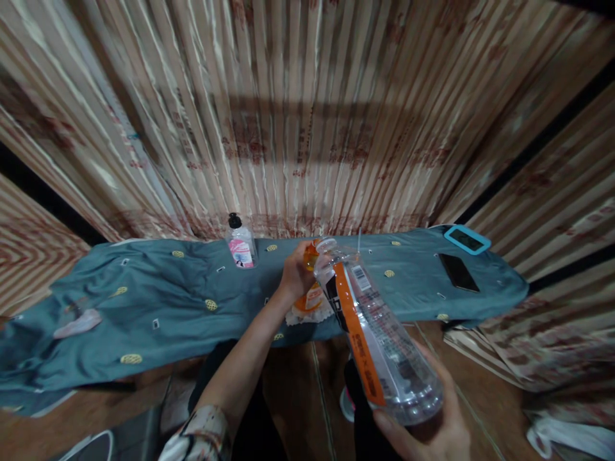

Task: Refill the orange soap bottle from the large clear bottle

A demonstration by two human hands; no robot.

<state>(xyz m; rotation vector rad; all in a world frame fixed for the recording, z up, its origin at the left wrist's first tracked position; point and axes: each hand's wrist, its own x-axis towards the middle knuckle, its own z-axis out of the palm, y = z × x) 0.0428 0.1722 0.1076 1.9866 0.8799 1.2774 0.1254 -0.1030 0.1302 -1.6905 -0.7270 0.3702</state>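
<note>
My right hand [444,419] is wrapped round the base of a large clear plastic bottle [384,339] with an orange and white label. That bottle is tilted, its mouth up and to the left. My left hand [295,272] grips the upper part of a small bottle of orange liquid [310,299], right beside the clear bottle's mouth. Part of the small bottle is hidden behind the clear one. Beneath it lies a pale cloth with a frilly edge [307,317]. I cannot tell whether the two bottles touch.
A pump bottle [241,246] with a black top and pink label stands left on the blue-green covered table [192,320]. At the right lie a black phone [459,272] and a blue-framed device [467,239]. Striped curtains [307,128] hang behind. A crumpled pinkish item [79,322] rests far left.
</note>
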